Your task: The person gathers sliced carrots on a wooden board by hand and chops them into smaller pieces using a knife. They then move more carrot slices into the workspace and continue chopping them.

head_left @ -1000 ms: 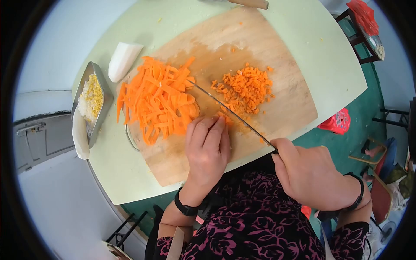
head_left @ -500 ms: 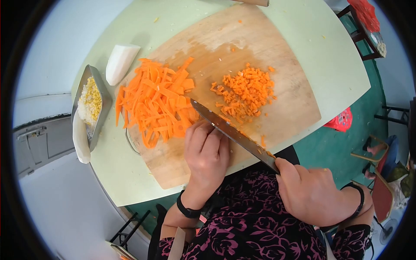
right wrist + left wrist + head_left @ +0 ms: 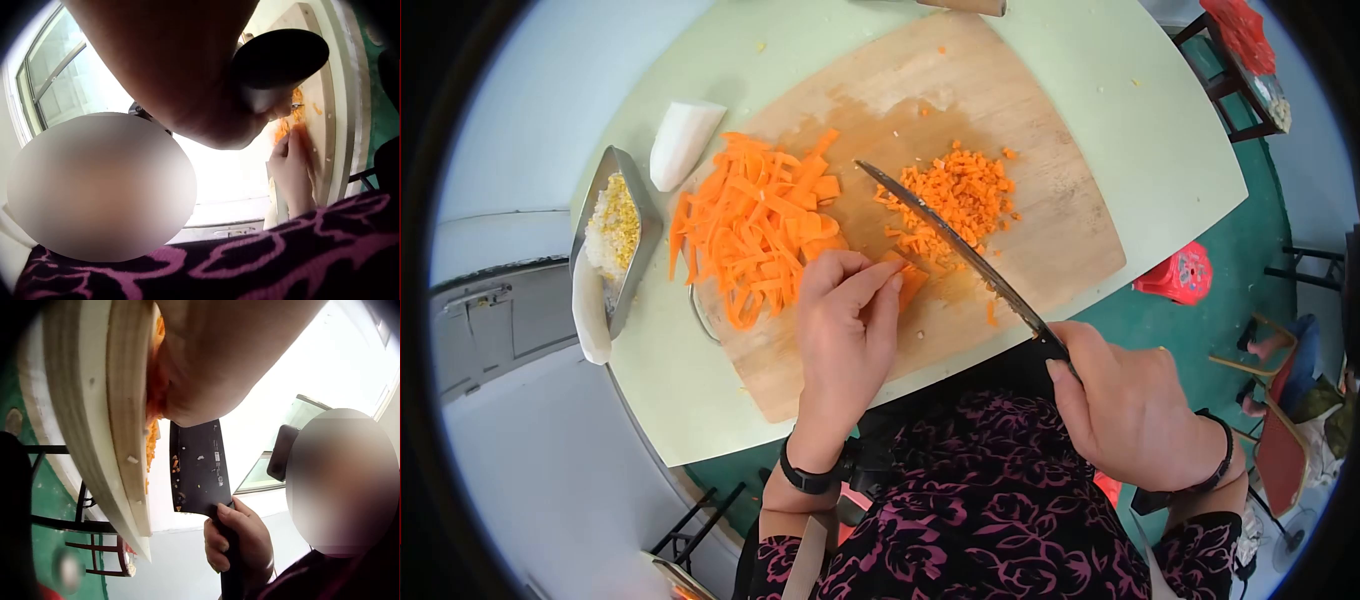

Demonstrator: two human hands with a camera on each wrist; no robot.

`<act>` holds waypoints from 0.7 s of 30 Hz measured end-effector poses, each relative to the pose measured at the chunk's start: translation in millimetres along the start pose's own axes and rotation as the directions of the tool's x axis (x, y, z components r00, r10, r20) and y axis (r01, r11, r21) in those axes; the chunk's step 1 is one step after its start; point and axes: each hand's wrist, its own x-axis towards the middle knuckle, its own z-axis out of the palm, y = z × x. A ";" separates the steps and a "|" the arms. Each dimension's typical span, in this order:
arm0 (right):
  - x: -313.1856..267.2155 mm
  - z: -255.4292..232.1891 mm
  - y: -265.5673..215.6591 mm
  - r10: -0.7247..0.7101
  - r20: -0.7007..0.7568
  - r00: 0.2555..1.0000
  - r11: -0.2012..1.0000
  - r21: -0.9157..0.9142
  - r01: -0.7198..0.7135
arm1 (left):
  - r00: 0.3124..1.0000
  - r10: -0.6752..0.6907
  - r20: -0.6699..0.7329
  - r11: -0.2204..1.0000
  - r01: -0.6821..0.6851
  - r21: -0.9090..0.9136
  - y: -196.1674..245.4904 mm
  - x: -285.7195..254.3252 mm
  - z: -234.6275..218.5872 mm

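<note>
In the head view my right hand point(image 3: 1135, 405) grips the handle of a dark cleaver point(image 3: 948, 238). Its blade slants over the cutting board point(image 3: 1045, 130), its tip toward the back left. The left wrist view shows the broad blade point(image 3: 200, 465) raised, with carrot bits stuck near its edge. My left hand point(image 3: 840, 330) has curled fingers and pinches a few carrot strips point(image 3: 912, 284) on the board, left of the blade. Beyond that hand lies a heap of carrot slices and strips point(image 3: 760, 220). Finely diced carrot point(image 3: 970, 195) is piled right of the blade.
A peeled white radish piece point(image 3: 685, 145) stands left of the board on the pale green table point(image 3: 1160, 150). Farther left is a metal tray point(image 3: 640, 240) of chopped yellow and white food, with a long white radish point(image 3: 590, 310) on its edge. A wooden handle point(image 3: 975, 6) lies at the back.
The cleaver came up and turned, showing its flat side, and now sits farther right of my left hand. My left hand shifted slightly left, uncovering the carrot strips at its fingertips.
</note>
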 end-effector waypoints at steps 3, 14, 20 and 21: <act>-0.6 3.5 0.0 -0.004 0.022 1.000 1.000 0.025 0.004 | 0.999 -0.044 0.028 0.999 0.044 -0.009 1.9 1.6 -1.9; -4.2 22.8 1.4 -0.124 -0.057 0.991 0.992 0.000 0.125 | 0.976 0.149 -0.158 0.974 -0.117 0.192 1.2 -3.9 12.7; -7.0 28.6 -0.3 -0.135 -0.021 0.991 0.989 -0.071 0.133 | 0.939 0.255 -0.232 0.940 -0.184 0.289 0.0 -9.2 19.5; -6.6 28.6 -0.1 -0.135 -0.022 0.991 0.988 -0.074 0.133 | 0.929 0.275 -0.246 0.936 -0.200 0.291 -1.3 -9.7 19.7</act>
